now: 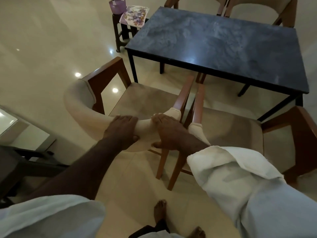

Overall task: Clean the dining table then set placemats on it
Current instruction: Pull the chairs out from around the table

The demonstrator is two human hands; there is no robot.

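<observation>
At 9 o'clock is the chair [80, 103] I'm handling. Up at 12 o'clock a stool [120, 36] carries a purple basket [117, 5] and the placemats [134, 16]. In this dim view I take the floral sheet for them, though it might be a cloth. My left hand [122, 127] is wrapped over the chair's padded back, fingers close together on the far side and thumb tucked under. Just to its right, my right hand [169, 130] clamps the same rail the same way, thumb showing beneath. I judge the step to be drawing this chair away so I can reach the table [223, 42], dark-topped at 1 o'clock. To do it well I'd lift slightly rather than drag and keep both grips level so the frame doesn't twist. I'd also steer clear of the second chair [240, 127] at 3 o'clock, whose arm stands just beside this one's. I can read no brand, label or writing anywhere.
</observation>
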